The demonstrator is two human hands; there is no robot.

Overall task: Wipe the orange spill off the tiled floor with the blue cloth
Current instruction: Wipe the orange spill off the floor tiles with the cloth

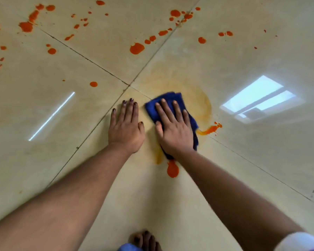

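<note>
My right hand [174, 127] lies flat on the folded blue cloth [169, 99], pressing it onto the beige tiled floor [261, 151]. Around the cloth spreads a pale orange smear [199, 98]. A thick orange blob [173, 169] sits just below the cloth, and an orange streak [211, 129] lies to its right. My left hand [126, 127] rests flat on the tile beside the cloth, fingers apart, holding nothing. Many orange drops, such as a large orange drop [136, 48], dot the far tiles.
Dark grout lines cross near the hands at a tile joint [129, 85]. A window reflection [259, 98] shines on the right tile and a light streak [51, 116] on the left. My bare foot [145, 240] shows at the bottom edge.
</note>
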